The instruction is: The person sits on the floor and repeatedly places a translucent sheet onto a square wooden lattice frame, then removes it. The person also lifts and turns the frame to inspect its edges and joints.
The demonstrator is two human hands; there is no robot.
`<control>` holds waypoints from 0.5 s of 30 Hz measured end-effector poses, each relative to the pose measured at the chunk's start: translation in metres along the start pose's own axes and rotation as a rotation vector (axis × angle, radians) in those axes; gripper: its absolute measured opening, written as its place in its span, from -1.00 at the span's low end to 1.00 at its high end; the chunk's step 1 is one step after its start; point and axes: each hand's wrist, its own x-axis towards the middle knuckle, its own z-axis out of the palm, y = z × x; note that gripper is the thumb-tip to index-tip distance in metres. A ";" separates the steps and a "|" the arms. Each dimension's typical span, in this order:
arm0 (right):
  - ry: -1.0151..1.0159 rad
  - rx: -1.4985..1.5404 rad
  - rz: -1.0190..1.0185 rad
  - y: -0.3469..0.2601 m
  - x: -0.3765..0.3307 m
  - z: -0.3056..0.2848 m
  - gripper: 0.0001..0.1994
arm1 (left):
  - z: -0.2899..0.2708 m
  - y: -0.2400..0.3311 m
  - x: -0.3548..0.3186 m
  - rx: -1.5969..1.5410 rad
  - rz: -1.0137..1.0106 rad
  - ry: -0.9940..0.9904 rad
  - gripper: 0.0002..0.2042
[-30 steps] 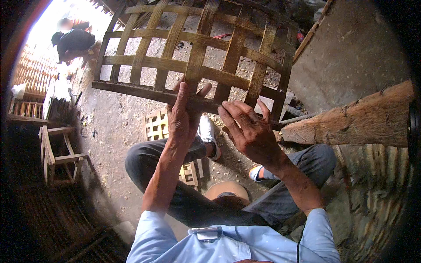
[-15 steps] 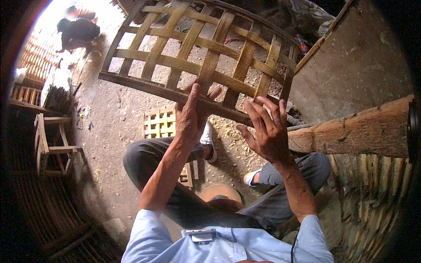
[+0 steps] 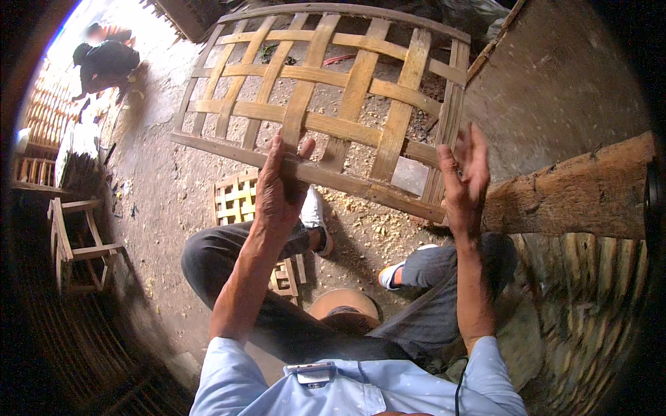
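A framed lattice panel (image 3: 310, 73), woven from flat yellowish-brown bamboo strips, is raised and tilted in front of me. My left hand (image 3: 277, 191) grips the middle of its near wooden rail, with the thumb on top and fingers partly hidden beneath. Beside the panel's near right corner, my right hand (image 3: 466, 177) is open, thumb and fingers apart and slightly blurred. It holds nothing; whether the thumb touches the frame's right side I cannot tell.
Below the panel, a smaller lattice piece (image 3: 239, 201) lies on the floor by my shoe. A thick wooden beam (image 3: 569, 197) juts in at right. At left stands a wooden stool frame (image 3: 87, 251). Another person (image 3: 107, 62) crouches far left. A round tan object (image 3: 343, 304) sits between my legs.
My right hand has moved from the near rail rightward to the frame's right corner, its fingers now pointing up. The panel has turned slightly, showing its right side more fully; my left hand still grips it.
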 end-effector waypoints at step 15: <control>-0.195 0.494 0.465 -0.014 -0.001 -0.005 -0.50 | 0.018 -0.020 -0.026 0.292 -0.279 -0.320 -0.40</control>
